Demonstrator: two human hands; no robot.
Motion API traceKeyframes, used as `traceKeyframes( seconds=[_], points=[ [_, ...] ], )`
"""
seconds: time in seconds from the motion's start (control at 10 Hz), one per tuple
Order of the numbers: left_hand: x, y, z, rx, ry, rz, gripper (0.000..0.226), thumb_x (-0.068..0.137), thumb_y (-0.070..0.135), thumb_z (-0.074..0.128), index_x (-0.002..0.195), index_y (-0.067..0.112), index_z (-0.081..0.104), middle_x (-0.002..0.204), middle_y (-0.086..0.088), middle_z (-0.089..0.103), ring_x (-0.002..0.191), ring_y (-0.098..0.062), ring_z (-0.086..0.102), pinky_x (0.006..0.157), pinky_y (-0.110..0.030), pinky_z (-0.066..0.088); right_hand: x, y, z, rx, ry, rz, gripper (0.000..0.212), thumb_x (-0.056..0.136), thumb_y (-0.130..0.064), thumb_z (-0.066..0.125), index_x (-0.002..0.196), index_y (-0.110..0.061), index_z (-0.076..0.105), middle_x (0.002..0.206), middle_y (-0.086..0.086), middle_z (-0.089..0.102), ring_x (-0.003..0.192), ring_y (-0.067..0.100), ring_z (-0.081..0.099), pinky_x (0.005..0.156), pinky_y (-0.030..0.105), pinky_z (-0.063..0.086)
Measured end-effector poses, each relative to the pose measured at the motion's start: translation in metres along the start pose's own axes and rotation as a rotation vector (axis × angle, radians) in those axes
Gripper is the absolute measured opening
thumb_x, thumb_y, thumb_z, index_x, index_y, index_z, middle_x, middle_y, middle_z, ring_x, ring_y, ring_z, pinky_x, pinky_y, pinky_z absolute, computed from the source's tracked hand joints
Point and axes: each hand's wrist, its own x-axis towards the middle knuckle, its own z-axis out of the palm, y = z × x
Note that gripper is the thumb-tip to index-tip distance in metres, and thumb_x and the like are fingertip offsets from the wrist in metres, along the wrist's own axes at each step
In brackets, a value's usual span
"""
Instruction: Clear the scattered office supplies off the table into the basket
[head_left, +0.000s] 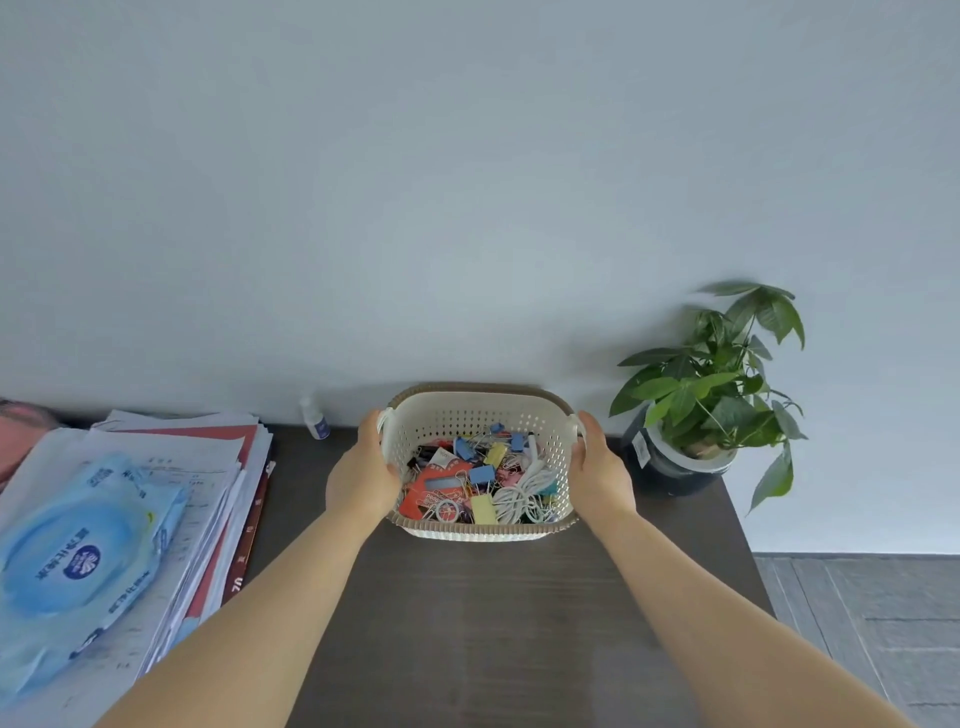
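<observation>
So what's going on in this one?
A person holds a white basket by its two sides, left hand and right hand, at the far end of a dark table. The basket is already full of coloured binder clips and a white cable. No loose supplies show on the bare tabletop. A stack of papers with a pack of wipes lies to the left, and a potted plant stands to the right.

Head-worn camera, looking forward and down, table (467, 623) close below, wall (467, 156) ahead
</observation>
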Motion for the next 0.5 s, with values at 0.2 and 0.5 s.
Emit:
traceKeyframes(
  seconds=[0.2, 0.5],
  points=[
    [0.001, 0.001, 0.000, 0.030, 0.000, 0.004, 0.065, 0.086, 0.004, 0.053, 0.140, 0.020, 0.020, 0.091, -0.008, 0.058, 0.057, -0.016, 0.052, 0.041, -0.025, 0.036, 0.002, 0.001, 0.002, -0.028, -0.005, -0.003, 0.052, 0.097, -0.013, 0.029, 0.145, -0.026, 0.013, 0.075, 0.011, 0.062, 0.067, 0.029, 0.060, 0.059, 0.038, 0.049],
    [0.000, 0.007, -0.043, 0.024, -0.220, 0.102, 0.080, 0.087, 0.023, 0.059, 0.145, 0.013, 0.004, 0.147, -0.014, 0.029, 0.126, -0.030, 0.042, 0.098, -0.038, 0.042, -0.009, -0.012, -0.027, -0.153, -0.256, -0.035, 0.088, 0.092, -0.031, 0.049, 0.144, -0.022, -0.021, 0.121, 0.023, 0.058, 0.072, 0.021, 0.059, 0.079, 0.038, 0.053]
  ],
)
